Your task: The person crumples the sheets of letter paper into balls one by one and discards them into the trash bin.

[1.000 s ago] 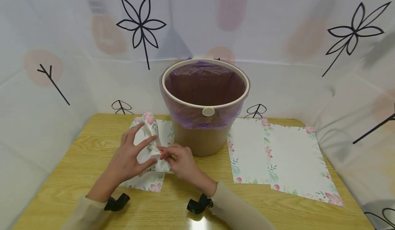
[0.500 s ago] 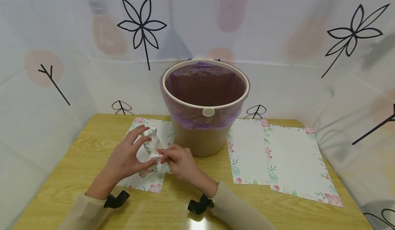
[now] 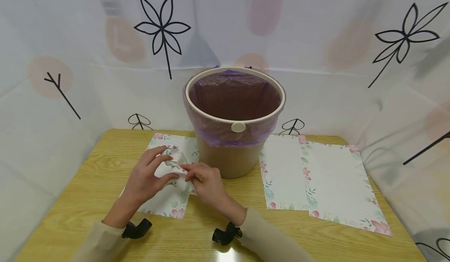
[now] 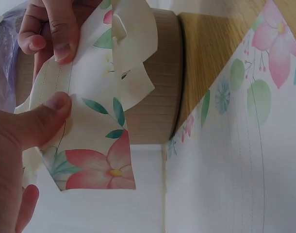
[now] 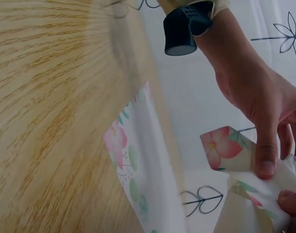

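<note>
A crumpled sheet of floral-bordered letter paper (image 3: 178, 157) is held between my two hands, above a flat sheet (image 3: 163, 204) of the same pattern on the table. My left hand (image 3: 144, 176) curves round the crumpled sheet from the left, and its thumb presses the paper in the left wrist view. From the right, my right hand (image 3: 208, 183) pinches the sheet between thumb and fingers. A pink flower corner (image 4: 106, 167) hangs off the held sheet. In the right wrist view, the left thumb lies on the paper, whose folds (image 5: 264, 194) partly hide the other fingers.
A beige bin (image 3: 228, 160) with a purple liner bag (image 3: 230, 135) stands just beyond the hands, at the back middle. To its right lie two flat floral sheets, one (image 3: 284, 176) overlapped by the other (image 3: 344, 183). A patterned cloth (image 3: 218, 27) encloses the wooden table (image 3: 88, 168).
The upper part of the held sheet, which stood up above the left fingers, has been folded down into a smaller crumple. The left fingers have drawn in round it; the right hand has barely moved.
</note>
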The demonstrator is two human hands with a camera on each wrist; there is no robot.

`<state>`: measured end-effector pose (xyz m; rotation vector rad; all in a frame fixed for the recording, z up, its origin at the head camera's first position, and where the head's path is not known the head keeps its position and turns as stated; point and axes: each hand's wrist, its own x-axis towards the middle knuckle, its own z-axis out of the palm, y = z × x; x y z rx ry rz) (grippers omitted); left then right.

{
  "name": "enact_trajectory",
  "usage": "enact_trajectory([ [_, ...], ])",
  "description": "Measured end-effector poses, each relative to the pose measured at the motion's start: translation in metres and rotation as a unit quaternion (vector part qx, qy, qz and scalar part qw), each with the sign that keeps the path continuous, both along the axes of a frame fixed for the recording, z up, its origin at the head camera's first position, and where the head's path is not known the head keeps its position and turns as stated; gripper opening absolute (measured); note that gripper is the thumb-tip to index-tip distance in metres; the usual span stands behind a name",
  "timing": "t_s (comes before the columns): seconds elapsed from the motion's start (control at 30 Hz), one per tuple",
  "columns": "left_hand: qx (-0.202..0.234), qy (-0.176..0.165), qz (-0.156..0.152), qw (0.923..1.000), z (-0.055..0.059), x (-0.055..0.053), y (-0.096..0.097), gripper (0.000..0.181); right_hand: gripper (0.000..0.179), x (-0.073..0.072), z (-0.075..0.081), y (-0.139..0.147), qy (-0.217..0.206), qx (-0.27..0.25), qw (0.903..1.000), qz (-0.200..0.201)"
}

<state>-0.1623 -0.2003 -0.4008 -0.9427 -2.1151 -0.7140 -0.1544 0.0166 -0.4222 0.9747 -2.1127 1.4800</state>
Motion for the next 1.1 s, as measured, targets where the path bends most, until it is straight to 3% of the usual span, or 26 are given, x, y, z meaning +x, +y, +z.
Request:
enact_trajectory([
  [0.17,0.022,-0.029,0.023,0.9991,-0.002,0.003,0.002,0.038,0.024,0.0,0.0,-0.002,0.0,-0.03,0.9996,0.0],
  [0.3,0.068,-0.028,0.009,0.9972,-0.005,0.004,0.006,0.041,0.02,0.001,0.003,-0.002,0.003,-0.049,0.9988,0.006],
  [0.43,0.088,-0.02,-0.008,0.9959,-0.006,0.003,0.008,0.037,0.018,0.002,0.004,-0.001,-0.003,-0.042,0.9991,0.005],
  [0.67,0.107,-0.025,-0.023,0.9936,-0.006,0.004,0.009,0.034,0.052,0.001,0.004,0.002,-0.004,0.019,0.9998,0.009],
  [0.93,0.109,-0.023,-0.011,0.9937,-0.006,0.008,0.01,0.031,0.063,0.0,0.008,0.005,-0.063,0.039,0.995,0.068],
  [1.1,0.149,-0.064,-0.034,0.9862,-0.008,0.008,0.009,0.032,0.058,-0.003,0.011,0.005,-0.101,0.029,0.9914,0.077],
])
